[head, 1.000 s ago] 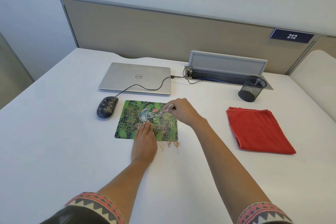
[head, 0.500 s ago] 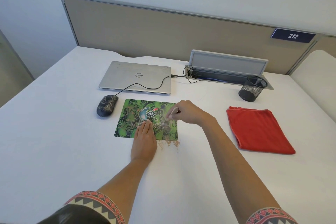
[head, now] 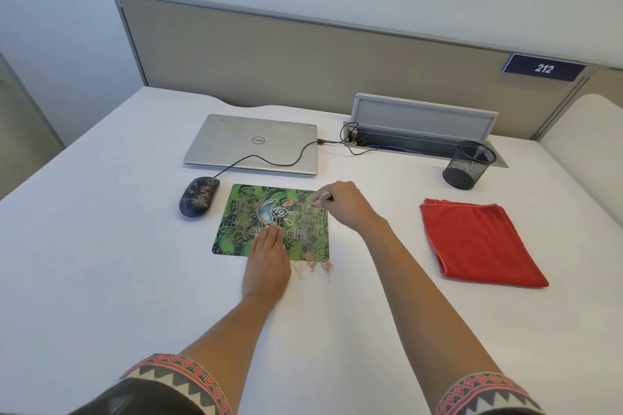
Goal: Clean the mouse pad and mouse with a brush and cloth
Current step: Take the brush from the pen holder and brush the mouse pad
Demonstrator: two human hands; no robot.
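A white desk (head: pixel 101 246) fills the view, with a beige partition (head: pixel 303 57) along its far edge carrying a blue "212" plate (head: pixel 543 68). In front of you lies the green patterned mouse pad (head: pixel 236 232), flat on the desk. Your left hand (head: pixel 268 261) rests palm-down across its near edge, fingers straight and close together, fingertips reaching onto the printed lettering, heel of the hand on the bare desk. Your right hand (head: pixel 344 204) hovers at the pad's far right corner, fingers curled and pinched on a thin, pale brush (head: pixel 318 199); its tip points left over the pad, and the picture is too blurred there to say if the bristles touch. A scatter of sandy crumbs (head: pixel 315 267) sits on the desk just off the pad's near right corner. The dark mouse (head: pixel 199 196) lies just left of the pad, speckled with the same grit, its black cable (head: pixel 269 162) running back across the closed silver laptop (head: pixel 236 141). Well off to your right, the folded red cloth (head: pixel 478 242) lies flat, apart from both hands. Behind it stands a black mesh pen cup (head: pixel 468 167), beside the open cable tray (head: pixel 421 125).
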